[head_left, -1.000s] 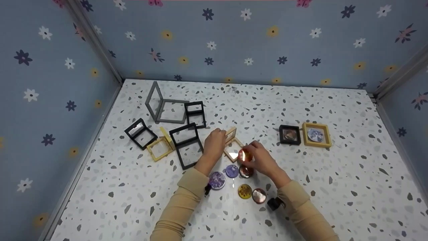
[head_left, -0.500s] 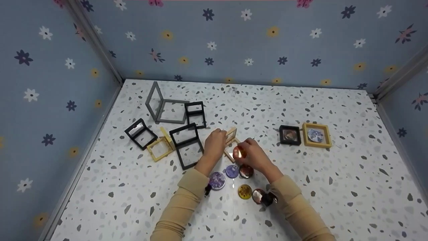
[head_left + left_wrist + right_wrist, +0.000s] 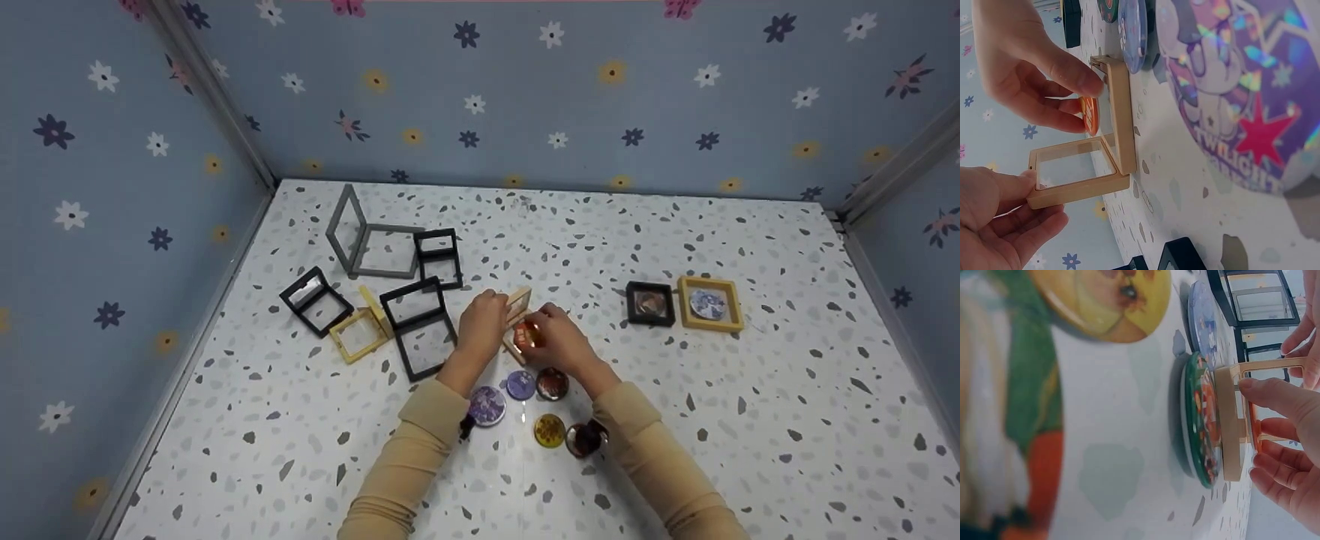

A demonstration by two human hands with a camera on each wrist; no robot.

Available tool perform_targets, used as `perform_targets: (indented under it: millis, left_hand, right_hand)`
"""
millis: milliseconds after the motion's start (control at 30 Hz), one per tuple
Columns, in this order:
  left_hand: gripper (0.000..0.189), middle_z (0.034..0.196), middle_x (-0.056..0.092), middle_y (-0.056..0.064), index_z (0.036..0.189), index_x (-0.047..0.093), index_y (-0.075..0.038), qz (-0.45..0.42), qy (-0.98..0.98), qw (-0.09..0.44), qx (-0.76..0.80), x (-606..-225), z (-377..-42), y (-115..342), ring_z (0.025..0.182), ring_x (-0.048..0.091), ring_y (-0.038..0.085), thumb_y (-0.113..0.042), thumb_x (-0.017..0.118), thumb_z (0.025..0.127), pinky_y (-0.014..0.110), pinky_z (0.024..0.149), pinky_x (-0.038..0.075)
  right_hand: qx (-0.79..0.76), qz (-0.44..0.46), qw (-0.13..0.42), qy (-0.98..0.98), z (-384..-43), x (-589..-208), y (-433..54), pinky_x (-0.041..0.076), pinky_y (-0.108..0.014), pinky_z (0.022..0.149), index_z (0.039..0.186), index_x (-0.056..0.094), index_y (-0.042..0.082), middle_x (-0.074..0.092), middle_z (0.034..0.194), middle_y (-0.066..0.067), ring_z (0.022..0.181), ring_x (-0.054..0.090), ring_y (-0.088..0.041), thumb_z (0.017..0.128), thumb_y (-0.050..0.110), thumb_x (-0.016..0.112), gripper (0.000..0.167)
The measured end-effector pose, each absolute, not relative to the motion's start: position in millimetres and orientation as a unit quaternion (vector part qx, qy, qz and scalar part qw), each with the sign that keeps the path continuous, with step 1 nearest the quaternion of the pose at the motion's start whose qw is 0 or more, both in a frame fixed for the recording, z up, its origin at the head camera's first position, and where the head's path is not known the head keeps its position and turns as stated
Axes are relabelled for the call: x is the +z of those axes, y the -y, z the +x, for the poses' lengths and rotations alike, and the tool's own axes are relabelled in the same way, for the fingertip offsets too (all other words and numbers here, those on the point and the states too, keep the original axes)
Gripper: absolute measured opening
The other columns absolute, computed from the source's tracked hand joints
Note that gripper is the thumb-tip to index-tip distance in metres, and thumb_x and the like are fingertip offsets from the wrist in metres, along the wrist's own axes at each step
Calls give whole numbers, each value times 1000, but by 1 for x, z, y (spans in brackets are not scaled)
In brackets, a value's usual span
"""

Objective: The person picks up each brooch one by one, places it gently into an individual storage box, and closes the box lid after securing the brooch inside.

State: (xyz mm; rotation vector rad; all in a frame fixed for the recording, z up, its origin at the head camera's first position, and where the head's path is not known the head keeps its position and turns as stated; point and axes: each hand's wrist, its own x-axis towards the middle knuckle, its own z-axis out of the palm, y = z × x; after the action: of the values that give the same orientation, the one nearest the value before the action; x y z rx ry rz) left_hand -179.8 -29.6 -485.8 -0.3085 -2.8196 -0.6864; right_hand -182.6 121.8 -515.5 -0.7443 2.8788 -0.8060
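Observation:
In the head view my left hand [image 3: 482, 322] is at a small tan hinged display frame [image 3: 517, 300]. Thumb and fingers pinch the edge of its raised clear-windowed lid [image 3: 1044, 197], as the left wrist view shows. My right hand [image 3: 566, 341] grips a round red-orange pin badge [image 3: 525, 335] by its edge. That badge [image 3: 1090, 115] is right over the clear window of the frame's lower half [image 3: 1123, 118], tilted and partly covered by the fingers. In the right wrist view a green-rimmed badge [image 3: 1202, 419] lies beside the frame.
Nearer me lie a large purple badge [image 3: 487, 405], a small purple one [image 3: 521, 385] and a yellow one [image 3: 550, 430]. Several open frames, including a grey one [image 3: 382, 251], stand left. On the right, a black frame [image 3: 650, 303] and a yellow frame [image 3: 711, 324] each contain a badge.
My right hand has moved left with the red-orange badge, from the frame's right corner to over its lower half. My left hand keeps its place on the lid.

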Motion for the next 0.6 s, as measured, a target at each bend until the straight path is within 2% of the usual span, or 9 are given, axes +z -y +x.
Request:
perform_targets:
  millis: [600]
  left_hand:
    - [10, 75, 56, 10, 79, 64, -2, -102, 961, 107, -233, -487, -181, 30, 73, 59, 25, -11, 60, 83, 35, 62, 49]
  right_hand:
    - [-240, -239, 35, -940, -188, -519, -118, 43, -32, 67, 102, 61, 3, 48, 88, -7, 75, 48, -18, 75, 24, 70, 36]
